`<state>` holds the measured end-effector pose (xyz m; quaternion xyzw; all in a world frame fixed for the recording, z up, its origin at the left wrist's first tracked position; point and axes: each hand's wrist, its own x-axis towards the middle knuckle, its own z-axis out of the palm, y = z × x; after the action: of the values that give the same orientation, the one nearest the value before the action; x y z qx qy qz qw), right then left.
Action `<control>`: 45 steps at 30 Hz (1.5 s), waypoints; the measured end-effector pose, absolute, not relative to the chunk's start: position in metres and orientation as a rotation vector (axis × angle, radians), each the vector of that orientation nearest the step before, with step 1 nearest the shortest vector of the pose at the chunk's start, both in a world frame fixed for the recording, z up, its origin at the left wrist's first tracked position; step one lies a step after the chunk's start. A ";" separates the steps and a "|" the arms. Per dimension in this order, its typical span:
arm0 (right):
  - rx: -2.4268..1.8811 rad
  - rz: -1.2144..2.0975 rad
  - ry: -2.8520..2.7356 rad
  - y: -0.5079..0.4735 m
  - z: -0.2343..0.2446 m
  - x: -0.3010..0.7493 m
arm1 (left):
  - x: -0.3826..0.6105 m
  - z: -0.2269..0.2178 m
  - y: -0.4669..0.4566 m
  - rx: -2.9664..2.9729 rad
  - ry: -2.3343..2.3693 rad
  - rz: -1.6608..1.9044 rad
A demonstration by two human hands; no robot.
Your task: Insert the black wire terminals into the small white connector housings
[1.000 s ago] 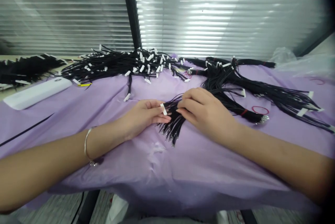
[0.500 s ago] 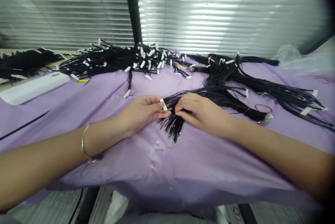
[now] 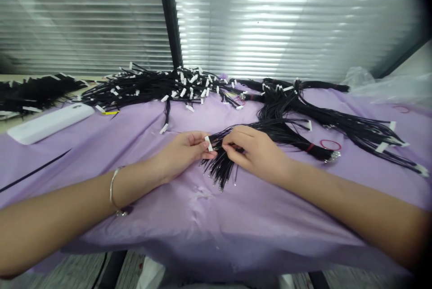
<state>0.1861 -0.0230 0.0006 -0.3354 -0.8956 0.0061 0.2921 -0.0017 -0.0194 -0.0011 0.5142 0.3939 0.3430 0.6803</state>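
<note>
Between the thumb and fingers of my left hand (image 3: 184, 151) is a small white connector (image 3: 209, 143), with black wires running from it to the right. My right hand (image 3: 251, 149) is closed in a pinch close beside it, over the loose wires; its fingertips seem to grip a thin black wire, though the tips hide most of it. Below and between the hands, a bunch of black wires (image 3: 221, 169) with shiny metal ends fans out on the purple cloth (image 3: 175, 217). Behind my right hand, more wires lead to a bundle (image 3: 319, 150) tied with a red band.
A large heap of black wires (image 3: 141, 86) with white connectors lies at the back. At the left are a white elongated case (image 3: 50, 123) and a yellow strip (image 3: 110, 112). More wire bundles (image 3: 351, 120) and a loose red rubber band (image 3: 330, 145) lie at the right.
The view has tilted slightly, so the table sits a little lower in the picture. Both hands keep their grip at the connector, and one wire end now sticks out apart from the bunch.
</note>
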 end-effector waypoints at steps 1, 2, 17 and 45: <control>-0.967 0.064 -2.360 -0.023 0.001 0.184 | -0.002 -0.001 -0.020 1.166 0.882 0.768; -1.034 0.111 -2.344 -0.024 0.001 0.182 | -0.001 -0.001 -0.020 1.177 0.878 0.766; -1.215 0.248 -2.237 -0.025 0.003 0.181 | -0.001 -0.005 -0.017 1.237 0.932 0.742; -1.275 0.327 -2.239 -0.023 0.002 0.181 | -0.001 -0.004 -0.016 1.270 0.945 0.713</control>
<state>0.1806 -0.0229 0.0016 -0.4728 -0.8304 0.1213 0.2687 -0.0013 -0.0162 -0.0039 0.5583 0.4152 0.3132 0.6463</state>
